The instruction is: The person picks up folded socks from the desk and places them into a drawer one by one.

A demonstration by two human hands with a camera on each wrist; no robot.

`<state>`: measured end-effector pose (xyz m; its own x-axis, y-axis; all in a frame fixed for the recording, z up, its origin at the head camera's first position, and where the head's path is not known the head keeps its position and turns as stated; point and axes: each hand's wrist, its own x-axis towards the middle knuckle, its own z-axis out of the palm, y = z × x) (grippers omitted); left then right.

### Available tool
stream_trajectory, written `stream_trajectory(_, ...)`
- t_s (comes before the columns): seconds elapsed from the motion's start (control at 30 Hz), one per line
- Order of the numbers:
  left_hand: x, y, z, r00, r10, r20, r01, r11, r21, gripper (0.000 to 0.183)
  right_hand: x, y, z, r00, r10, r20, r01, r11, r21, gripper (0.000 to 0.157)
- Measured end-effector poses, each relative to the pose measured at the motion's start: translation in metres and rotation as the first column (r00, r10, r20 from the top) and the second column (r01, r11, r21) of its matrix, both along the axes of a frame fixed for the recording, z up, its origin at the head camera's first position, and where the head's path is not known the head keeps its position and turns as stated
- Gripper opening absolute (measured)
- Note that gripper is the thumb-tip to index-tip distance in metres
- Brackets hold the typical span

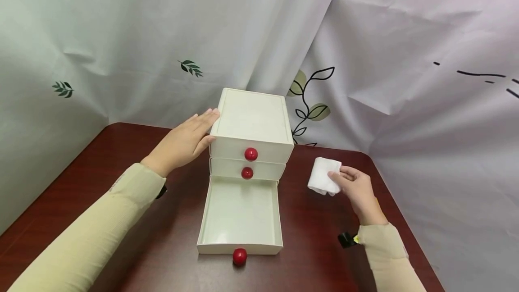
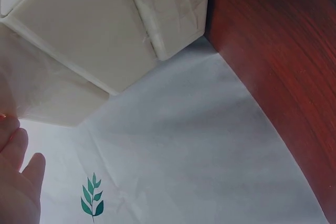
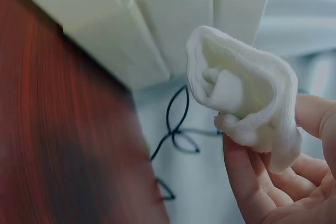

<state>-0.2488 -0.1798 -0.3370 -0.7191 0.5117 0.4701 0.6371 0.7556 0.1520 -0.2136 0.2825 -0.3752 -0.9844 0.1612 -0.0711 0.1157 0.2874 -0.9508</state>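
A white drawer cabinet (image 1: pixel 251 118) with red round knobs stands on the table. Its bottom drawer (image 1: pixel 239 213) is pulled out, with nothing inside. My left hand (image 1: pixel 184 141) rests against the cabinet's upper left side, fingers extended; in the left wrist view, part of the hand (image 2: pixel 21 166) shows by the cabinet wall. To the right of the cabinet, my right hand (image 1: pixel 357 188) pinches a folded white sock (image 1: pixel 324 175) between thumb and fingers. The right wrist view shows the sock (image 3: pixel 247 93) folded over on itself, with a finely ribbed surface.
The dark red wooden table (image 1: pixel 312 247) lies under the cabinet. Behind and beside it hangs a pale curtain (image 1: pixel 142 48) with printed leaves. Two upper drawers, the top one (image 1: pixel 231 149) and the middle one (image 1: pixel 227 169), are closed.
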Motion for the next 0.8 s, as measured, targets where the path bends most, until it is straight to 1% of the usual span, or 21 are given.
stream_trajectory(0.2,0.001,-0.002,0.002,0.999,-0.007,-0.052,0.005,0.999,-0.037,0.062,0.023,-0.022,0.006,0.999,0.012,-0.045,-0.012,1.0,-0.007,0.048)
stream_trajectory(0.33,0.002,-0.004,0.002,0.996,-0.011,-0.086,0.006,0.998,-0.057,0.06,0.034,-0.042,0.007,0.996,0.018,-0.086,-0.024,0.997,-0.07,0.041)
stream_trajectory(0.5,0.002,-0.006,0.001,0.996,-0.021,-0.085,0.016,0.998,-0.06,0.061,0.047,-0.066,0.005,0.992,0.048,-0.12,-0.068,0.984,-0.167,0.034)
stream_trajectory(0.67,0.001,-0.005,0.002,0.995,-0.024,-0.094,0.018,0.997,-0.07,0.061,0.058,-0.087,0.002,0.986,0.107,-0.124,-0.134,0.964,-0.231,0.03)
stream_trajectory(0.8,0.002,-0.005,0.005,0.995,-0.024,-0.096,0.017,0.997,-0.072,0.061,0.063,-0.104,-0.001,0.973,0.196,-0.118,-0.221,0.938,-0.266,0.027)
